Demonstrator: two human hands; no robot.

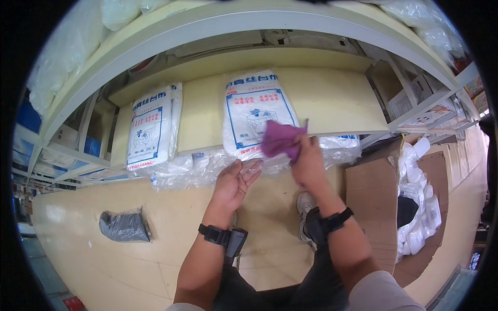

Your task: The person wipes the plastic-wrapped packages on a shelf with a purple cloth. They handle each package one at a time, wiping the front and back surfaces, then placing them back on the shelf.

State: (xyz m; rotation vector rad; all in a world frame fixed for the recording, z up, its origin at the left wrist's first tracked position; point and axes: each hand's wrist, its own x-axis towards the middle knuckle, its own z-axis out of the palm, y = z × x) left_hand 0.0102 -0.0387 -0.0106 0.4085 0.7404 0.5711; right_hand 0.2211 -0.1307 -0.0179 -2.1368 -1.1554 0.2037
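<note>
The right hand (307, 160) is closed round a purple cloth (281, 139), bunched in its fingers and pressed against the lower right part of a white printed package (254, 114) that stands on the low shelf (342, 101) ahead. The left hand (234, 184) is open and holds nothing — fingers spread and slightly curled, palm turned up, its fingertips at the crinkled clear plastic wrap (207, 168) along the shelf's near edge, just left of the right hand. Both wrists carry black bands, and a small black device hangs below the left one.

Further left on the same shelf stands a second white printed package (151, 127), upright and well apart from the first. More clear-wrapped white goods lie under the shelf edge to the right.

On the pale floor (129, 259), near left, lies a dark grey plastic bag (124, 226), on its own. To the right stands an open brown cardboard box (371, 202) — beside it a heap of white bagged items (417, 207). One shoe shows between the forearms. Above, higher shelving holds more white bags.
</note>
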